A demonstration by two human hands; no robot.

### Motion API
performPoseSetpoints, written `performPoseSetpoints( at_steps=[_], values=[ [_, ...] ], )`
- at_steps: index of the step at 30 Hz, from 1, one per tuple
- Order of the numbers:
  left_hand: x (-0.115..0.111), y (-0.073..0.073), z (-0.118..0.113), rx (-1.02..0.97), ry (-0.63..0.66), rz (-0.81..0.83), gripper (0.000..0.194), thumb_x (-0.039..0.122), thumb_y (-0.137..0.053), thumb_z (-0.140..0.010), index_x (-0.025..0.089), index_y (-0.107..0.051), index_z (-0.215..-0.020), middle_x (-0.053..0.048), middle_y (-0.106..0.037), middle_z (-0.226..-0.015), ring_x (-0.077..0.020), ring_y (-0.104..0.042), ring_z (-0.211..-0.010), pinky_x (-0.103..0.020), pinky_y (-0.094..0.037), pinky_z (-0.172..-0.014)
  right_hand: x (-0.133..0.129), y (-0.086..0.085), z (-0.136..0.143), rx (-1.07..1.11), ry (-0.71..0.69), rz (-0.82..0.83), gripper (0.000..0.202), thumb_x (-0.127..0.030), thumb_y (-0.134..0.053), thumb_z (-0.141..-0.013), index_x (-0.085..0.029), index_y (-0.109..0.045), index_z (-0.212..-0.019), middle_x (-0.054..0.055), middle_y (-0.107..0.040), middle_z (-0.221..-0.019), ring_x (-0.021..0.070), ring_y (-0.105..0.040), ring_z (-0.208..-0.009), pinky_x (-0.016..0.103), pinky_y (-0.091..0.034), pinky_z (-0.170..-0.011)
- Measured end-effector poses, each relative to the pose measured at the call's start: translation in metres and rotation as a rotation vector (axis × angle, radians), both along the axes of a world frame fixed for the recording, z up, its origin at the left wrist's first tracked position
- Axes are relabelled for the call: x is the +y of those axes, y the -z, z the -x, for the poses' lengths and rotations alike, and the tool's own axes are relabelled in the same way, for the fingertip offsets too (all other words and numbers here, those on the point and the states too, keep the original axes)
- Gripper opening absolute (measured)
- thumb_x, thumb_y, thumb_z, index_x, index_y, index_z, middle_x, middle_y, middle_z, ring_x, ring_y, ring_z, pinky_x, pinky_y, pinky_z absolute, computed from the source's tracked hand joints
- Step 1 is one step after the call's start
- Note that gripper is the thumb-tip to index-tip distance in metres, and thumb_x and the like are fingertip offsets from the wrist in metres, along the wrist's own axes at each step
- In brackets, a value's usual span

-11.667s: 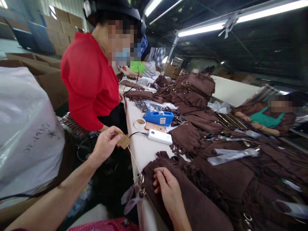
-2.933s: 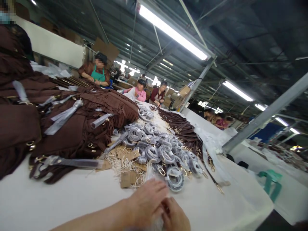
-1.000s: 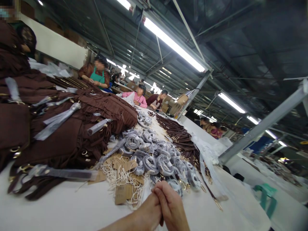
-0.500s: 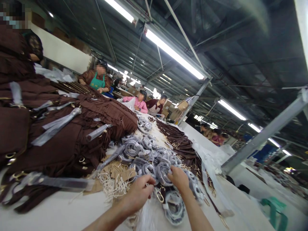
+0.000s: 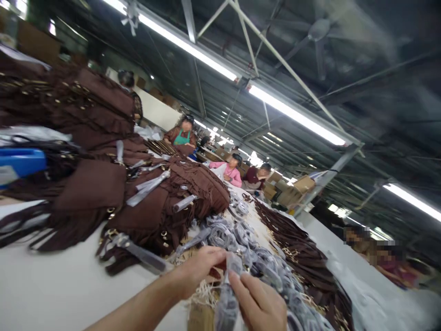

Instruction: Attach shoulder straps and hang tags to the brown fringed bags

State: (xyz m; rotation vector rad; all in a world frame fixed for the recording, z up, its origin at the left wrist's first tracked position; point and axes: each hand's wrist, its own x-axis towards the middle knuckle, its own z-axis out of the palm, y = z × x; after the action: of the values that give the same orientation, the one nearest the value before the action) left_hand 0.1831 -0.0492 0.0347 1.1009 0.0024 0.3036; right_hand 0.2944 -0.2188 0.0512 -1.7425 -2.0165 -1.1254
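My right hand [image 5: 260, 299] grips a plastic-wrapped strap coil [image 5: 227, 299], which hangs below the fingers near the bottom centre. On its left side, my left hand [image 5: 201, 271] is closed at the upper end of the same wrapped piece, with its fingertips partly hidden. Behind and to the right of my hands lies a heap of other wrapped coils [image 5: 272, 266]. White strings [image 5: 206, 294] and a brown cardboard tag [image 5: 200, 317] are below my left hand.
Brown fringed bags [image 5: 148, 197] are piled at the left on the white table [image 5: 44, 280]. Brown straps with gold clasps [image 5: 303, 243] lie at the right. A blue object [image 5: 22, 165] is at the left edge. Several people are beyond the table.
The view has swung left, showing more bags. My hands have come together, and a wrapped coil is now raised between them.
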Motion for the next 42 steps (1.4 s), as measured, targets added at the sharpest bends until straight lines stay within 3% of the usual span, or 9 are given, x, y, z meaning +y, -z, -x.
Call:
performPoseSetpoints(
  at_steps=[6,11,15,19,24,30,37,40,42],
  values=[
    [0.025,-0.008,0.058,-0.033,-0.204,0.207,0.046,0.049,-0.076,-0.059,0.010,-0.064,-0.081,-0.007,-0.068,-0.074,-0.0155,-0.059,-0.071,-0.025,-0.041,-0.070,0.062,0.025,0.041,0.060,-0.193,0.013,0.036,-0.024,-0.042,-0.100,-0.033,-0.069,-0.122,0.008,-0.078,-0.094,0.0201,-0.073,-0.072,0.027,-0.054,-0.065],
    [0.042,0.016,0.080,0.036,-0.486,0.273,0.035,0.034,-0.073,-0.052,0.011,-0.062,-0.076,-0.001,-0.063,-0.062,-0.0098,-0.050,-0.056,-0.022,-0.035,-0.060,0.108,0.050,0.063,0.160,-0.284,0.077,0.039,-0.025,-0.032,-0.103,-0.026,-0.066,-0.123,0.006,-0.076,-0.095,0.0178,-0.073,-0.079,0.021,-0.053,-0.066],
    [0.051,0.038,0.086,0.070,-0.740,0.043,0.021,0.033,-0.060,-0.064,0.014,-0.060,-0.072,-0.001,-0.063,-0.063,-0.0114,-0.048,-0.055,-0.024,-0.034,-0.057,0.118,0.051,0.064,0.370,-0.265,0.204,0.053,-0.039,-0.018,-0.105,-0.023,-0.066,-0.091,0.003,-0.071,-0.076,0.0149,-0.070,-0.065,0.020,-0.049,-0.060],
    [0.049,0.041,0.088,0.133,-0.936,-0.312,0.016,0.028,-0.053,-0.075,0.016,-0.060,-0.068,-0.002,-0.064,-0.065,-0.0145,-0.053,-0.063,-0.025,-0.038,-0.062,0.118,0.035,0.062,0.549,-0.094,0.227,0.043,-0.040,-0.026,-0.105,-0.024,-0.054,-0.076,-0.002,-0.065,-0.062,0.0136,-0.065,-0.058,0.020,-0.041,-0.055],
    [0.043,0.040,0.084,0.226,-0.988,-0.513,0.017,0.026,-0.049,-0.079,0.017,-0.058,-0.068,0.000,-0.061,-0.066,-0.0152,-0.053,-0.066,-0.025,-0.037,-0.063,0.124,0.036,0.067,0.463,0.147,0.277,0.040,-0.030,-0.026,-0.102,-0.024,-0.053,-0.073,0.002,-0.067,-0.057,0.0183,-0.063,-0.050,0.027,-0.028,-0.047],
    [0.045,0.045,0.080,0.282,-0.993,-0.603,0.016,0.026,-0.048,-0.080,0.019,-0.057,-0.070,0.001,-0.059,-0.066,-0.0158,-0.052,-0.066,-0.025,-0.034,-0.063,0.127,0.031,0.074,0.384,0.352,0.497,0.033,-0.017,-0.035,-0.098,-0.021,-0.061,-0.078,0.008,-0.073,-0.068,0.0228,-0.070,-0.063,0.031,-0.018,-0.049],
    [0.039,0.049,0.079,0.281,-0.970,-0.781,0.021,0.021,-0.049,-0.082,0.020,-0.070,-0.084,-0.005,-0.072,-0.086,-0.0223,-0.063,-0.083,-0.031,-0.039,-0.080,0.135,0.028,0.075,0.364,0.276,0.465,0.035,-0.016,-0.034,-0.098,-0.020,-0.063,-0.078,0.008,-0.073,-0.068,0.0217,-0.069,-0.064,0.029,-0.022,-0.050],
    [0.035,0.047,0.080,0.162,-0.927,-0.708,0.030,0.018,-0.048,-0.081,0.021,-0.072,-0.099,-0.007,-0.071,-0.101,-0.0233,-0.062,-0.095,-0.032,-0.040,-0.087,0.137,0.030,0.071,0.362,0.251,0.448,0.033,-0.015,-0.034,-0.098,-0.019,-0.063,-0.082,0.007,-0.074,-0.072,0.0207,-0.070,-0.068,0.028,-0.026,-0.053],
    [0.034,0.043,0.080,0.074,-0.880,-0.595,0.029,0.020,-0.047,-0.081,0.019,-0.072,-0.096,-0.008,-0.067,-0.101,-0.0224,-0.061,-0.097,-0.031,-0.042,-0.088,0.136,0.031,0.070,0.366,0.241,0.449,0.032,-0.014,-0.035,-0.097,-0.019,-0.063,-0.083,0.007,-0.074,-0.072,0.0201,-0.069,-0.066,0.028,-0.028,-0.052]
  ],
)
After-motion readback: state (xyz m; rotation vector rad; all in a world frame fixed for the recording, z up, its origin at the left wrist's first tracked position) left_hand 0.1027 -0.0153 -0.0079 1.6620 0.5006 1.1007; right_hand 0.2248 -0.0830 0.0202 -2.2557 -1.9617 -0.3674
